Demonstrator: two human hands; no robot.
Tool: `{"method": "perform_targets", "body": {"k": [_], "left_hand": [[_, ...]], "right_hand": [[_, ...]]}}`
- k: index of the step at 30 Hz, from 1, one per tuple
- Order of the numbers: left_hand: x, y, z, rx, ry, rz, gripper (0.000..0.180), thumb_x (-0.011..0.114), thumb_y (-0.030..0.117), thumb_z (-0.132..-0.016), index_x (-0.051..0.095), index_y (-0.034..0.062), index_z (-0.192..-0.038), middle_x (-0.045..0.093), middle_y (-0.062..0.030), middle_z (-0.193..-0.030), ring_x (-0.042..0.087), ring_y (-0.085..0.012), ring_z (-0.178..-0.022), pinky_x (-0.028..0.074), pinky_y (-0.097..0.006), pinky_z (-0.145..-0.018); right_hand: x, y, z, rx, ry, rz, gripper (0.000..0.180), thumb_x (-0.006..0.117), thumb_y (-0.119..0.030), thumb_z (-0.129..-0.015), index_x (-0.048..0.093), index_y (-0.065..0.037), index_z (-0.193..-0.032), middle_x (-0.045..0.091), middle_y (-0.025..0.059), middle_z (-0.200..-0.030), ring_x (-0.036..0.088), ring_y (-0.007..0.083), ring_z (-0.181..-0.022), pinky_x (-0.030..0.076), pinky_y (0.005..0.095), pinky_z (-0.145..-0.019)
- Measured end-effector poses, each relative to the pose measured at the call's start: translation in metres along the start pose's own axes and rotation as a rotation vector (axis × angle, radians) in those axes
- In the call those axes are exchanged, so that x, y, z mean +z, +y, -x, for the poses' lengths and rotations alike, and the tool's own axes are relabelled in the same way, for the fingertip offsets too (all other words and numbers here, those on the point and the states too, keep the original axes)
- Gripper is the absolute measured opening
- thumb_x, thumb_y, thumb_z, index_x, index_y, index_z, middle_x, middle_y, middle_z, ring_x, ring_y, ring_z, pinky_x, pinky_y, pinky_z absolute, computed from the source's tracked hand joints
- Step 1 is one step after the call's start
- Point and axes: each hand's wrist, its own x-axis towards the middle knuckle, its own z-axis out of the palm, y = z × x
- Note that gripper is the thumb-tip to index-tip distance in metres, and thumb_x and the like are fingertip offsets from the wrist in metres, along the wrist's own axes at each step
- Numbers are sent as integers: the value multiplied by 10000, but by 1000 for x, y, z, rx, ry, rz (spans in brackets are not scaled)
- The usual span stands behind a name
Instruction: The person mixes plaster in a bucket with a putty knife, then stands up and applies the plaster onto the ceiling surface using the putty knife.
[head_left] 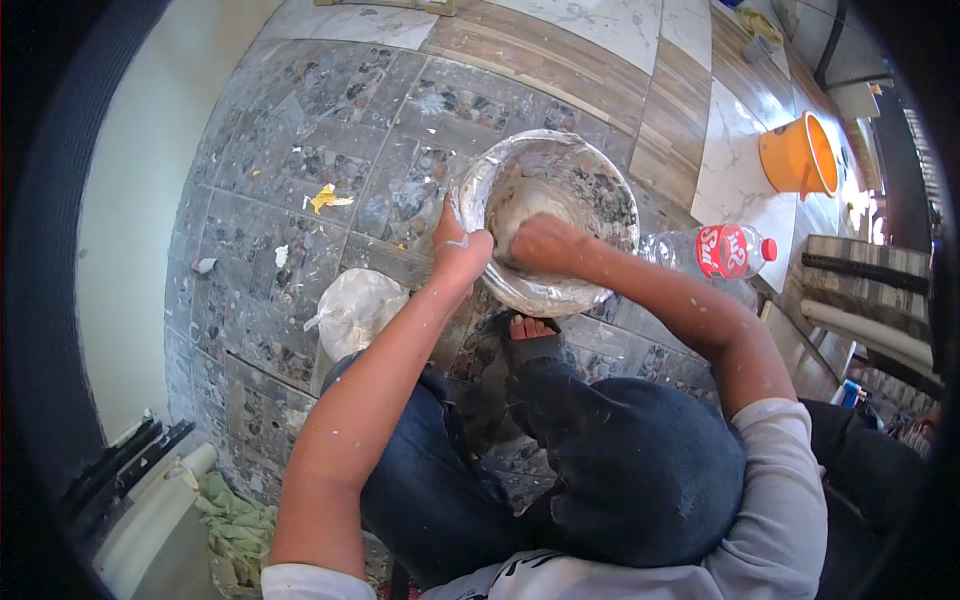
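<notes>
A round bucket (612,185), smeared with whitish paste and dark grime, stands on the floor in front of my feet. My left hand (460,247) is closed over its left rim, with the thumb on top. Inside the bucket, my right hand (548,243) is curled into a fist low over the pale, wet paste (535,198). Whatever that fist may hold is hidden by the fingers. Touching or close to the bucket's right side lies a clear plastic bottle (690,250) with a red label and red cap.
A white plastic bag (360,302) lies left of my knees. Yellow scraps (328,198) and white bits litter the stained tiles. An orange bucket (785,158) stands at the far right. Crumpled green cloth (235,522) sits at the lower left. My foot (530,327) is close to the paste bucket.
</notes>
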Motion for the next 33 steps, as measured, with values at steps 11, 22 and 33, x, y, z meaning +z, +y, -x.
{"method": "perform_targets", "body": {"k": [11, 22, 33], "left_hand": [[-8, 16, -23, 35, -145, -221, 674, 480, 12, -697, 385, 34, -1364, 560, -223, -1213, 553, -333, -1125, 417, -349, -945], [-12, 40, -38, 194, -341, -274, 589, 493, -2, -713, 464, 27, -1300, 597, -156, -1162, 566, -249, -1071, 429, -327, -915], [-11, 53, -45, 166, -275, -350, 602, 500, 11, -705, 465, 38, -1306, 594, -180, -1173, 570, -274, -1078, 430, -337, -920]], "right_hand": [[5, 22, 4, 470, 268, -100, 66, 608, -73, -688, 662, -42, -712, 632, 174, -695, 643, 336, -693, 509, 428, -619], [-7, 27, 42, 280, 110, -244, 153, 611, -132, -668, 650, -18, -762, 618, 205, -694, 622, 383, -706, 496, 463, -658], [23, 8, 0, 5, 58, -230, 115, 602, -73, -655, 666, -31, -741, 638, 177, -696, 645, 353, -696, 520, 428, -640]]}}
